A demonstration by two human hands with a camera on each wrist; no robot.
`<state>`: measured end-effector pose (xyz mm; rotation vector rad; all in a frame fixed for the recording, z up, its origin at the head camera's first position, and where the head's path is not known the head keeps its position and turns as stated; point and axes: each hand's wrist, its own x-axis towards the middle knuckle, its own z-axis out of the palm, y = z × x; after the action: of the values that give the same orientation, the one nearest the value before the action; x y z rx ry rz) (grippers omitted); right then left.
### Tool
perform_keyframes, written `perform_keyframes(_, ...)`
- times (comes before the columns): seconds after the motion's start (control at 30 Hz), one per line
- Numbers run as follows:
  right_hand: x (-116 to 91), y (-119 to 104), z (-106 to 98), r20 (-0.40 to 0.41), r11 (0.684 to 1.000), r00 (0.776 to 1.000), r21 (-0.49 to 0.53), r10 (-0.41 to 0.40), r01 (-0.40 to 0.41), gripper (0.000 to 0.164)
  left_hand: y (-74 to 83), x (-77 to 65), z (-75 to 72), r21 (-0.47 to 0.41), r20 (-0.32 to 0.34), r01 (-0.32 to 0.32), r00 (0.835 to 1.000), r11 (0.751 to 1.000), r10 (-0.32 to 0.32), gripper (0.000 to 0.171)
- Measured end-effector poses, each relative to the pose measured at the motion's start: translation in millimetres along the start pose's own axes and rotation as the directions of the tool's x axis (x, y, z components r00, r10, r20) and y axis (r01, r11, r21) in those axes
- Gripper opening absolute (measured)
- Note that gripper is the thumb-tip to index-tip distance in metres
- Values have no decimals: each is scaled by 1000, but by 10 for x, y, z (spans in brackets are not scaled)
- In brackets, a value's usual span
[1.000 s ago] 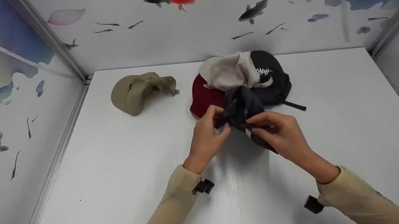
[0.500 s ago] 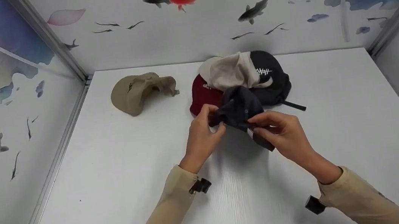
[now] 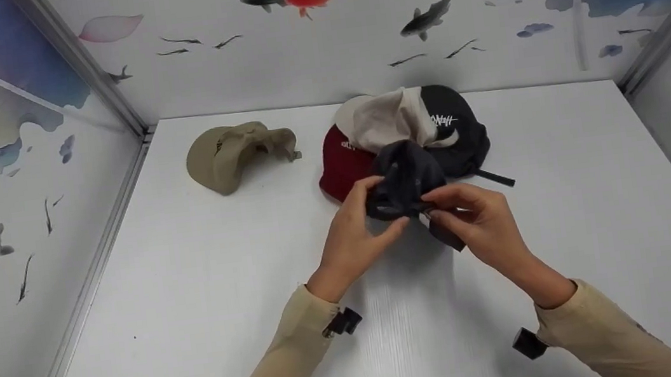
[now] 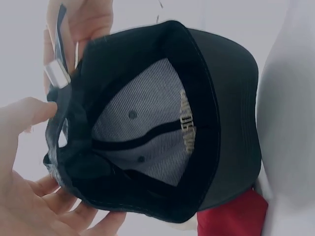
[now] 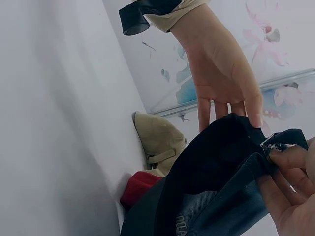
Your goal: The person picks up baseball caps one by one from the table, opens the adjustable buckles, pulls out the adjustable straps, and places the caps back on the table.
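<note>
A dark navy baseball cap [image 3: 407, 173] is held up between both hands, its lined inside and light lettering showing in the left wrist view. My left hand [image 3: 351, 241] holds the cap's back edge, with the thumb on the strap side and the fingers [image 4: 81, 214] spread along the outside of the crown. With thumb and fingertips my right hand [image 3: 483, 221] pinches the back strap near its metal buckle [image 4: 57, 73]. The loose strap end [image 3: 446, 236] hangs below that hand. The cap's brim [image 4: 236, 118] points away from the hands.
Behind the held cap lie a red cap [image 3: 342, 162], a cream cap [image 3: 388, 121] and a black cap [image 3: 462, 128] with white lettering, bunched together. A khaki cap [image 3: 223, 160] sits at the back left of the white table [image 3: 193, 283]. Printed walls [image 3: 318, 49] enclose it.
My left hand has shifted right along the cap's back edge, its thumb now closer to the right hand. The cap's opening has turned slightly. The right hand keeps its pinch at the strap.
</note>
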<state>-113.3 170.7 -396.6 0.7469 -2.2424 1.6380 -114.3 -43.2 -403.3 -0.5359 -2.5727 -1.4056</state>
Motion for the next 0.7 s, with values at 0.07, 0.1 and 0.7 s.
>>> perform_keyframes(0.07,-1,2,3,-2,1000,1000,-9,3,-3,27,23,-4,25,8,14,-2,1000,1000,2,67)
perform_keyframes(0.1,-2,3,5,-4,1000,1000,-14,4,-4,27,31,-3,40,15,21,-1,1000,1000,1,67)
perform_keyframes(0.7,-7,12,-9,-17,999,999,10,36,-36,27,118,-22,63,114,-67,-157,984,981,165,39)
